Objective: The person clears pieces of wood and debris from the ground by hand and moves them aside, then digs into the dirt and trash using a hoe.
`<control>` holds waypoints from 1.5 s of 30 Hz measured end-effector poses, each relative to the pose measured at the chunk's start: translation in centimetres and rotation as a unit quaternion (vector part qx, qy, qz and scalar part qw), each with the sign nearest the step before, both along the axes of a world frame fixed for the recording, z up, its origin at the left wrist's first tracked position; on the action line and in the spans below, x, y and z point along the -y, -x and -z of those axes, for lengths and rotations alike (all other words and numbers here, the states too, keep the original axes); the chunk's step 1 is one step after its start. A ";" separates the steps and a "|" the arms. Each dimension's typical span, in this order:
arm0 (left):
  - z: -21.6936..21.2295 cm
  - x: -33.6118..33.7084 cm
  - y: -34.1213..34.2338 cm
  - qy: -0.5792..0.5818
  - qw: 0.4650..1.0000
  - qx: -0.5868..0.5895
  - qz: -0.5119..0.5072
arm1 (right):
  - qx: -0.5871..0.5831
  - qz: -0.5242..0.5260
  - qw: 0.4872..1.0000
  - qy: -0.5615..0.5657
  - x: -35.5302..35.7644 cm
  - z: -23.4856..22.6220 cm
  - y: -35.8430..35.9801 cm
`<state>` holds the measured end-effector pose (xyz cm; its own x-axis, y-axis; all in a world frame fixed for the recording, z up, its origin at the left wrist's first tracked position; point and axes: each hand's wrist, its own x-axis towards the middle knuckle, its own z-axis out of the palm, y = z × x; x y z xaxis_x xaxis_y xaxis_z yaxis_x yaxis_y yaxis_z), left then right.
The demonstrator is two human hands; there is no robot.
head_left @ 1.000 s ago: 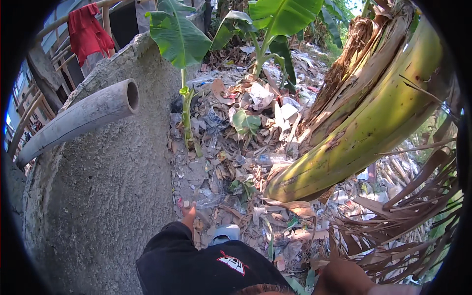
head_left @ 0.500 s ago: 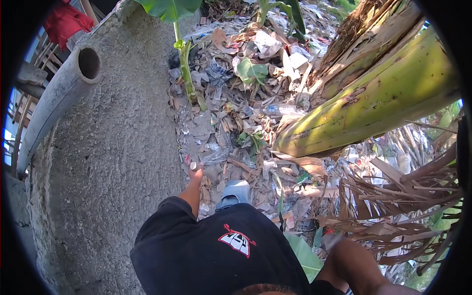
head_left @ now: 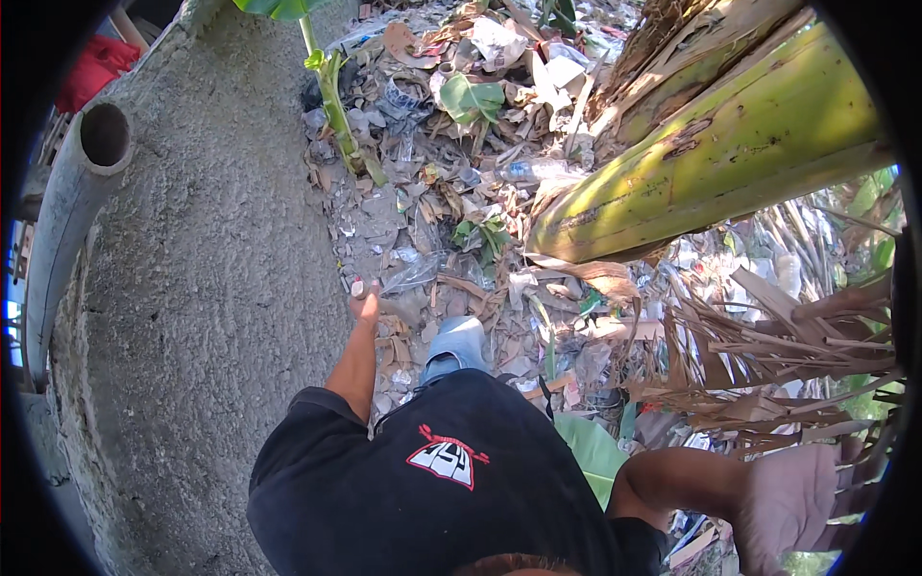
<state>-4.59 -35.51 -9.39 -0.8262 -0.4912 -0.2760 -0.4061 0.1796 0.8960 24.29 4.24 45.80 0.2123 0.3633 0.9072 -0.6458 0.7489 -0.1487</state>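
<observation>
small pale object (head_left: 358,288) clamped in outstretched left hand (head_left: 365,304); right hand (head_left: 789,501) out sideways, grip apart.

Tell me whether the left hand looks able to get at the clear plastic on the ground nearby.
Probably yes: the clear plastic lies just right of the left hand, with no obstacle visible between, though the hand seems to hold a small pale object.
</observation>
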 end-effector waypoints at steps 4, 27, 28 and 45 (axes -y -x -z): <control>-3.8 -1.4 1.8 -0.054 0.996 -0.057 0.033 | 0.123 0.060 0.980 0.147 -3.3 5.6 0.9; -21.6 -8.6 16.3 -0.112 0.976 -0.150 0.114 | 0.608 -0.055 0.690 0.389 -4.5 34.9 17.6; -20.4 -9.1 17.4 -0.111 0.977 -0.144 0.114 | 0.605 -0.121 0.673 0.408 -4.2 37.4 19.8; -8.3 -7.9 28.5 0.053 0.969 -0.232 0.061 | 0.763 -0.177 0.617 0.071 1.1 63.5 70.2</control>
